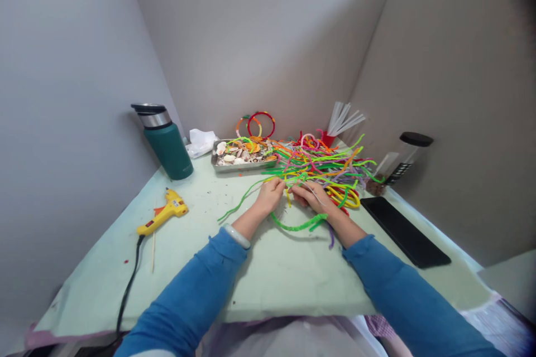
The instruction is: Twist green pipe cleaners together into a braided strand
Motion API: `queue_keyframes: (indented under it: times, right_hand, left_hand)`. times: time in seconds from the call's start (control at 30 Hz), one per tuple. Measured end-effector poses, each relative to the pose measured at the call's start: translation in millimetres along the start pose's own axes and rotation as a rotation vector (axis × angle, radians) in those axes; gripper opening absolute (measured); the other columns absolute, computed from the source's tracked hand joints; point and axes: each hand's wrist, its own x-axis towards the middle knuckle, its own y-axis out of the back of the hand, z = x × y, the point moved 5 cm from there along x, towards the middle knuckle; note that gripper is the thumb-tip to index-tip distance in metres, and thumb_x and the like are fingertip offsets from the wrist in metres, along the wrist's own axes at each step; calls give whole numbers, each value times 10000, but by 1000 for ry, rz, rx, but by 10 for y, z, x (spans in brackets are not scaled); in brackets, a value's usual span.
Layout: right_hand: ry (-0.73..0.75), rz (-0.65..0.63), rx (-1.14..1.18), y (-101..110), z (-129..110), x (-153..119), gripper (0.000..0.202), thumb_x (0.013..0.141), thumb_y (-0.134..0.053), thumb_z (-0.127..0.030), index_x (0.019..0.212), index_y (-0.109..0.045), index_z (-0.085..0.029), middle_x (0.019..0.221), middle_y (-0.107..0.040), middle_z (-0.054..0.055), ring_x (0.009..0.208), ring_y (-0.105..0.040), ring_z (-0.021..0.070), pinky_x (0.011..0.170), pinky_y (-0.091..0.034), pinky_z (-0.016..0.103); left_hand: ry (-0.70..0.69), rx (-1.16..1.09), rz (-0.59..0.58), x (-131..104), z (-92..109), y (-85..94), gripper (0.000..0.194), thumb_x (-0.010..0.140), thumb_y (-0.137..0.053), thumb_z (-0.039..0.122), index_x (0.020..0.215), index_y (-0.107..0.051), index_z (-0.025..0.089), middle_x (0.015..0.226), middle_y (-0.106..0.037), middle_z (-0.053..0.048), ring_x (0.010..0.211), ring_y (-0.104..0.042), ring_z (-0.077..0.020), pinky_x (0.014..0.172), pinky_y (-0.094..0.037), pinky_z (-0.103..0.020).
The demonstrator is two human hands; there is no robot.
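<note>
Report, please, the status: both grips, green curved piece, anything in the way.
Left grip and right grip: close together, exact hold unclear. Green curved piece: just nearer the body. Colourful strand pile: close beyond, may snag.

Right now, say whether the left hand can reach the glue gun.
Likely yes: between the left hand and the glue gun I see little but a green strand, though that hand seems occupied.

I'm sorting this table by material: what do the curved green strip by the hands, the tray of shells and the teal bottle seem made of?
Green strip: probably fuzzy fibre, perhaps over wire; it looks tufted and curved. Tray: likely metal, given its grey, faintly shiny wall. Teal bottle: matte body, perhaps coated metal or plastic; its silvery collar has a metallic sheen.
</note>
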Motion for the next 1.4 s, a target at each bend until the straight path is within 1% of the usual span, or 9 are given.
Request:
queue_keyframes:
  times: [0.23, 0.43, 0.63, 0.87, 1.1, 1.4]
  right_hand:
    - [-8, -34, 21, -13, -1, 4, 365, 801, -463, -442, 579, -506, -156, 467, -429, -31, 470, -399, 90, 491, -307, 229]
    - [-1, -42, 26, -15, -9, 2, 400, 801, -460, -466, 548, -482, -157, 464, -427, -31, 465, -398, 87, 494, -308, 231]
    - [-29, -46, 20, -20, -2, 9, 419, 789, -471, -481, 526, -490, -156, 451, -432, -28, 455, -397, 86, 493, -317, 233]
    - [-64, -39, -15, -35, 14, 12, 420, 770, -485, -502, 543, -533, -152, 439, -437, -28, 437, -387, 87, 477, -312, 239]
    - [-58, -23, -37, -37, 15, 8, 405, 774, -485, -485, 551, -531, -150, 450, -445, -27, 447, -399, 91, 479, -318, 237]
    - [-48, -52, -76, -52, -25, 18, 425, 797, -442, -485, 521, -503, -168, 434, -442, -16, 434, -402, 100, 468, -313, 244]
  left_hand:
    - [-34, 17, -9, 7, 9, -1, 226, 809, -372, 286, 695, -514, 153, 529, -421, 40, 550, -394, -82, 533, -309, -191]
    - [-14, 40, -23, -7, 28, 5, 233, 811, -367, 273, 653, -485, 149, 526, -394, 42, 545, -375, -77, 515, -287, -188]
    - [-11, 70, -42, -15, 37, 8, 224, 810, -368, 257, 666, -505, 152, 543, -420, 36, 562, -390, -84, 522, -290, -193]
    - [-20, 93, -32, -7, 26, 4, 233, 811, -363, 255, 657, -506, 153, 559, -434, 31, 582, -396, -91, 548, -303, -199]
    - [-32, 114, -27, -5, 30, 11, 231, 806, -364, 252, 657, -508, 150, 614, -469, 22, 596, -403, -88, 542, -295, -199]
    - [-14, 114, -29, -5, 27, 17, 236, 808, -364, 257, 661, -514, 151, 610, -482, 21, 598, -410, -92, 557, -307, -201]
